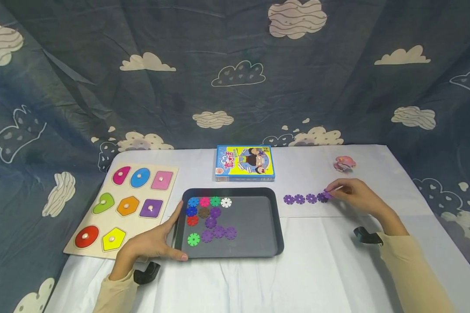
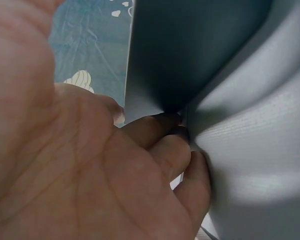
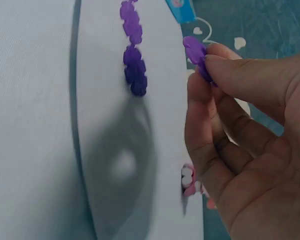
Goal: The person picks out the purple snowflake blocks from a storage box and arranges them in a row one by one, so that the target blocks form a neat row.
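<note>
My left hand [image 1: 150, 243] grips the left side of a dark grey tray [image 1: 254, 248], with the thumb at its near left corner. In the left wrist view, its curled fingers [image 2: 172, 155] lie against the tray. Notched plastic discs in several colours lie in the tray's left half, among them a green disc [image 1: 193, 239] and a white disc [image 1: 226, 202]. Between right thumb and index finger, my right hand [image 1: 352, 194] pinches a purple snowflake disc [image 3: 196, 52], raised above the cloth. Beside it, several purple discs [image 1: 299, 199] form a row right of the tray.
A wooden shape puzzle board [image 1: 137, 228] with knobbed pieces lies left of the tray. Behind the tray is a blue and yellow card box [image 1: 244, 163]. A small pink figure [image 1: 344, 163] stands at the back right. Dark cloud-patterned cloth [image 1: 235, 100] hangs behind the white tabletop [image 1: 313, 269].
</note>
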A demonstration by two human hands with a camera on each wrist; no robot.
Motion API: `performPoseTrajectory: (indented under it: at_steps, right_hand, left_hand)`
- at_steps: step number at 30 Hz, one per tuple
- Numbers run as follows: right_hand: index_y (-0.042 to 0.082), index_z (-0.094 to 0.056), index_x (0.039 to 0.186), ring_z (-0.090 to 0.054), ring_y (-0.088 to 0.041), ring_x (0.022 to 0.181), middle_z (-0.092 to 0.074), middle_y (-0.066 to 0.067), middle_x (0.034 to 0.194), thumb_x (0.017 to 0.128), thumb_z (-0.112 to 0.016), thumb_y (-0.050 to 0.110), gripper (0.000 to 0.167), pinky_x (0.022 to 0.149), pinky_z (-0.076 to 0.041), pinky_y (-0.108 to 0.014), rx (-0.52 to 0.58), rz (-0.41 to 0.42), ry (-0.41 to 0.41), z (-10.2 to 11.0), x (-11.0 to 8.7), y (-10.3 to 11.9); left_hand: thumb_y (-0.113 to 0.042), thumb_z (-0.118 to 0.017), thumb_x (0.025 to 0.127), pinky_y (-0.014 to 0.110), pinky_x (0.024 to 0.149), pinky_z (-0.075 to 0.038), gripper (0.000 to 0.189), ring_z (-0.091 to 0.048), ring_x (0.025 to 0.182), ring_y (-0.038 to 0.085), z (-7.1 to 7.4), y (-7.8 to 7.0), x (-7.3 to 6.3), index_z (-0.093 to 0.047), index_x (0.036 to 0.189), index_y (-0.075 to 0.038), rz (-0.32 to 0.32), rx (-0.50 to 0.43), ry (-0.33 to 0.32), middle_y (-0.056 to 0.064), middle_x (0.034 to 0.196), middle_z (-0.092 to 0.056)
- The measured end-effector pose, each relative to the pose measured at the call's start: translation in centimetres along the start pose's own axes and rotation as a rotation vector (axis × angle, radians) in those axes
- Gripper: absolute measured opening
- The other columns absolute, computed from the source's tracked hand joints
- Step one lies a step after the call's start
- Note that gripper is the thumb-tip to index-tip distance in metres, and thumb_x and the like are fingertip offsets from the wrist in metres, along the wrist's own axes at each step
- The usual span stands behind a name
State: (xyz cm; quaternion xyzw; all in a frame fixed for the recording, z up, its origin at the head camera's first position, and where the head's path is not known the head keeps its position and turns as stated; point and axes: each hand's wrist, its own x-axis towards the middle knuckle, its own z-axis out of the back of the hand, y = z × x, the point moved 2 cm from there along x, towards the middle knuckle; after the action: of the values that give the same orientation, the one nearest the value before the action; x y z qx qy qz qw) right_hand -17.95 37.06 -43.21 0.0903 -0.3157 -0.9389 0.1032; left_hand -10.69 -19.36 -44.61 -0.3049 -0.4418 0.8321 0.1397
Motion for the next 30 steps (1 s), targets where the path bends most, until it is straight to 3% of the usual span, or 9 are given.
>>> performPoseTrajectory:
  at_steps: [3,10,26,30]
  right_hand:
    - [0.006,-0.073,0.111,-0.068,-0.029,0.102,-0.072,-0.016,0.115,0.096,-0.067,0.010,0.017,0.081,-0.054,-0.021,-0.012,-0.029,0.007,0.0,-0.2,-0.6]
    - [0.005,-0.072,0.112,-0.066,-0.033,0.102,-0.070,-0.019,0.116,0.095,-0.066,0.007,0.018,0.088,-0.056,-0.047,-0.049,-0.068,0.008,-0.2,-0.3,-1.7]
    - [0.004,-0.069,0.116,-0.062,-0.036,0.102,-0.066,-0.025,0.119,0.096,-0.064,0.010,0.022,0.079,-0.060,-0.044,-0.077,-0.121,0.028,-0.7,0.0,-2.5]
    - [0.003,-0.069,0.116,-0.062,-0.039,0.105,-0.067,-0.023,0.118,0.096,-0.063,0.009,0.021,0.085,-0.059,-0.050,-0.093,-0.105,0.023,-0.9,0.2,-2.7]
  left_hand:
    - [-0.029,-0.094,0.066,0.069,0.120,-0.009,0.143,0.000,0.154,0.044,0.0,0.1,0.0,0.014,0.160,-0.030,0.000,-0.006,-0.001,0.014,0.169,0.010]
    - [-0.030,-0.094,0.067,0.069,0.120,-0.011,0.143,0.000,0.154,0.043,0.0,0.2,0.0,0.015,0.160,-0.030,-0.008,0.006,-0.002,0.014,0.169,0.010]
    - [-0.030,-0.094,0.067,0.068,0.120,-0.010,0.143,-0.001,0.154,0.044,0.0,0.1,0.0,0.014,0.160,-0.027,-0.016,0.021,-0.001,0.015,0.169,0.010]
    - [-0.030,-0.094,0.067,0.068,0.120,-0.011,0.142,-0.001,0.154,0.043,0.0,0.1,0.0,0.014,0.160,-0.027,-0.017,0.024,-0.002,0.014,0.169,0.010]
